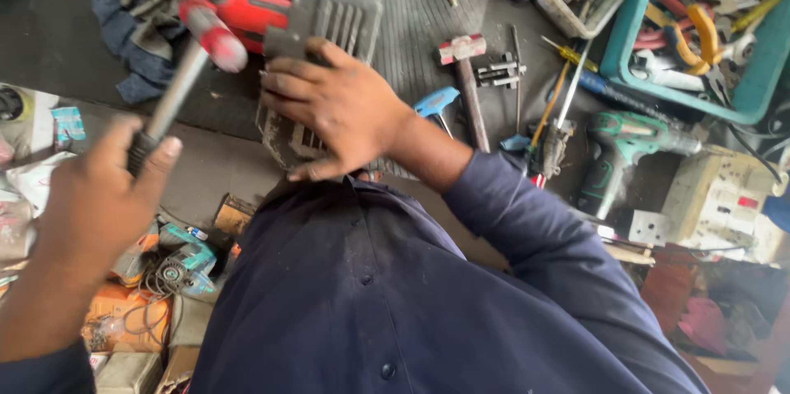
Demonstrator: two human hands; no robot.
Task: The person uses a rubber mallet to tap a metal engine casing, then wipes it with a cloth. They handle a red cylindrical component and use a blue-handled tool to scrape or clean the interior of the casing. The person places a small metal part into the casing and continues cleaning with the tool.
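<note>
Both hands busy: my left hand (95,196) grips the hammer (185,73) raised at ten o'clock, my right hand (337,110) pins the grey housing (325,19), awaiting a square blow.

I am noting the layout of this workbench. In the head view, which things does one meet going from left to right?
Left hand gripping a hammer handle → right hand on the grey ribbed housing → blue T-handle tool → wooden-handled hammer → green drill → teal tray.
</note>
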